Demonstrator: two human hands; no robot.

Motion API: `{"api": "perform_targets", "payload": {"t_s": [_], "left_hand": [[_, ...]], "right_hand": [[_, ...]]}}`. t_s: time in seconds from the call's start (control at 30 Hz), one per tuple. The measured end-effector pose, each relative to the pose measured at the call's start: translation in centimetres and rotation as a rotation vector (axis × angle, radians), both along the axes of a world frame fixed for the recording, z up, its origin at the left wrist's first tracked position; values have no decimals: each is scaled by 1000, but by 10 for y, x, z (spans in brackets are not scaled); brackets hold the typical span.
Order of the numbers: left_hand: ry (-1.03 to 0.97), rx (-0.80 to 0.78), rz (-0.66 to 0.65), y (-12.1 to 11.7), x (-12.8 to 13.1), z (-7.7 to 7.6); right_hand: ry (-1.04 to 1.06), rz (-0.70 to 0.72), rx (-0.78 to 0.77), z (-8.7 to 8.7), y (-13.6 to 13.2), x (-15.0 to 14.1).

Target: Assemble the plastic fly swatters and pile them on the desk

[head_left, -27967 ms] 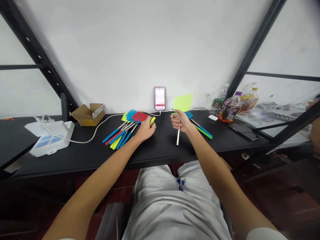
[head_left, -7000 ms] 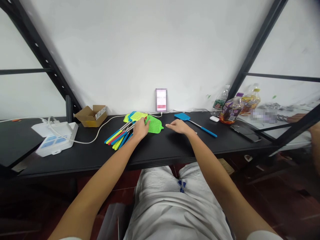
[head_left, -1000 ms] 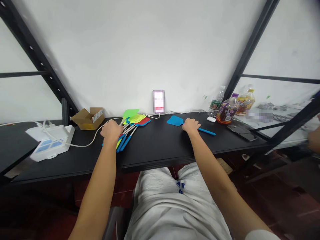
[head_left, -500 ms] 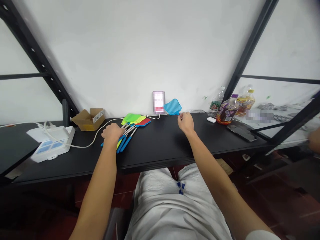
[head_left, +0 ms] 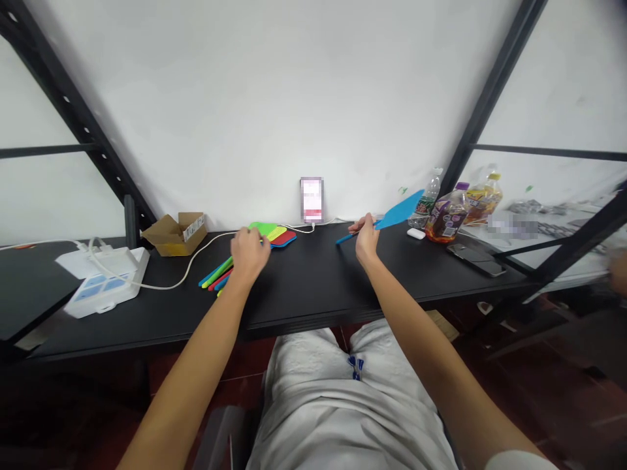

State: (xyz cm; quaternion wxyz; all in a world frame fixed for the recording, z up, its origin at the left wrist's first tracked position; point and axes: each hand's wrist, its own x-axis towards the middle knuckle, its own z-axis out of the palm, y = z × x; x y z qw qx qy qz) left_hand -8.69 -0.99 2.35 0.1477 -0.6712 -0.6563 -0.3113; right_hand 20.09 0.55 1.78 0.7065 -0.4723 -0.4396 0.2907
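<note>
My right hand (head_left: 367, 239) is closed around the shaft of a blue fly swatter (head_left: 400, 210). It is lifted off the black table, its flat head up to the right and its handle end pointing down left. Over the pile of fly swatters at left is my left hand (head_left: 249, 254), slightly blurred, fingers loosely bent and apart, nothing visible in them. A green swatter head (head_left: 263, 228) lies on top of the pile, with yellow and red heads (head_left: 285, 239) beside it. Several blue, green, yellow and red handles (head_left: 215, 274) stick out toward the lower left; my left hand hides the shafts.
A phone (head_left: 312, 199) leans on the wall, its white cable running left. An open cardboard box (head_left: 175, 236) and a white plastic case (head_left: 105, 287) stand at left. At right are bottles (head_left: 447, 214), a small white case (head_left: 416, 234) and a dark phone (head_left: 476, 259).
My right hand has picked the blue fly swatter off the table and swung its head from left to right. My left hand has let go of the green swatter and moved right.
</note>
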Motion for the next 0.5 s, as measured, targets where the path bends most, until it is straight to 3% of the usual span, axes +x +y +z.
{"api": "perform_targets", "payload": {"t_s": [0.03, 0.1, 0.2, 0.37, 0.5], "left_hand": [[23, 29, -109, 1, 10, -4], [80, 58, -334, 1, 29, -12], [200, 52, -595, -2, 50, -22], [313, -34, -753, -4, 55, -30], [323, -99, -802, -2, 54, -29]], "right_hand": [[136, -43, -4, 1, 3, 0], [330, 11, -76, 1, 7, -2], [459, 180, -232, 0, 4, -7], [422, 474, -377, -3, -5, -17], [386, 422, -359, -3, -5, -17]]}}
